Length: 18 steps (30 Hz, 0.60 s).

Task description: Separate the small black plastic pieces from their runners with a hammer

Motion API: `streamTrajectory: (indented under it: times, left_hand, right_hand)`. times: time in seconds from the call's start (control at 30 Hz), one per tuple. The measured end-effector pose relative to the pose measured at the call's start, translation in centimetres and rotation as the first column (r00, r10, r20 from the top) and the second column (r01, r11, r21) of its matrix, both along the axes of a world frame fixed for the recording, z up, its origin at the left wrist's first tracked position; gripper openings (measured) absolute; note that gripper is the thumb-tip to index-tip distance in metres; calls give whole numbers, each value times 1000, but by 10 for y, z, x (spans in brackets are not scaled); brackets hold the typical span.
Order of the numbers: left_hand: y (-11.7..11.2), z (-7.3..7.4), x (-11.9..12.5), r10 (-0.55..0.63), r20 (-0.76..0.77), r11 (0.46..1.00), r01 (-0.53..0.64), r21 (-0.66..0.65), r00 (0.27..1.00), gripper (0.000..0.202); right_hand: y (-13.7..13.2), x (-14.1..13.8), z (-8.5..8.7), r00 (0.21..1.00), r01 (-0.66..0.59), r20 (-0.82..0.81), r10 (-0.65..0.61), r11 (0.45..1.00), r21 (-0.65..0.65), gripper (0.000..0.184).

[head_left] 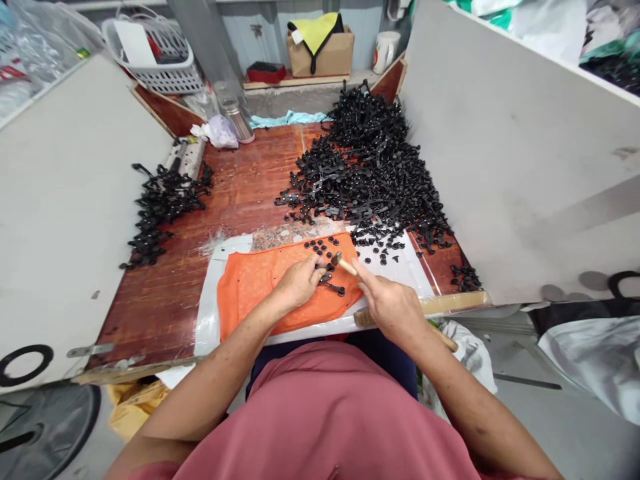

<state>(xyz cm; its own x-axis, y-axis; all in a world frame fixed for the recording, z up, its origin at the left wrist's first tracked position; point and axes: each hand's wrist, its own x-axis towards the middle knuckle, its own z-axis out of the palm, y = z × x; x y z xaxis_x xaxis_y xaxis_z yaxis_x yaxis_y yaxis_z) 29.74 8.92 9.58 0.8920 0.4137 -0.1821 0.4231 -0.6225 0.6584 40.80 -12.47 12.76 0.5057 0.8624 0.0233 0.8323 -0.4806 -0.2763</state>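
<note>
My right hand (pixel 393 300) grips the wooden handle of a small hammer (pixel 346 265), whose dark head is over the orange cloth (pixel 250 287). Close to the hammer head, my left hand (pixel 299 283) has its thumb and fingers pinched together at a small black part. Part of what it holds is hidden by the fingers. A black strap-like piece with round ends (pixel 334 287) extends on the cloth beside my left fingertips. Several round black caps (pixel 320 248) lie on the cloth just beyond the hammer.
A large heap of black parts (pixel 370 160) covers the back right of the wooden table (pixel 240 180). A smaller black pile (pixel 165 207) lies at the left. Grey panels (pixel 500 133) border both sides. At the back are a metal tumbler (pixel 237 120), a basket (pixel 160 73) and a mug (pixel 385 52).
</note>
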Motion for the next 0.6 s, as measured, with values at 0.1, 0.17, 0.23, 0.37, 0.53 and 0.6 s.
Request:
streamTrajectory:
  times: [0.1,0.17,0.23,0.37,0.53,0.6]
  left_hand:
    - [-2,1,1,12,-5,1000,-12,-9,1000,10]
    - [-1,2,2,27,8,999,-27,-45,1000,7]
    - [0,2,4,36,28,994,-32,-108,999,4]
    - [7,0,5,73,75,970,-53,-238,995,7]
    - [10,1,0,120,108,906,-65,-418,987,12]
    - [9,3,-2,169,89,853,-101,-512,981,15]
  right_hand:
    - [-3,5,11,999,36,-36,-31,987,155,55]
    - [-6,7,19,996,41,-84,-20,964,263,55]
    - [-10,8,23,992,36,-130,3,955,294,55]
    - [-15,9,15,987,37,-159,3,969,245,54]
    - [-22,5,-7,988,54,-150,-34,989,134,54]
    - [-23,0,-12,982,44,-189,-23,993,107,54]
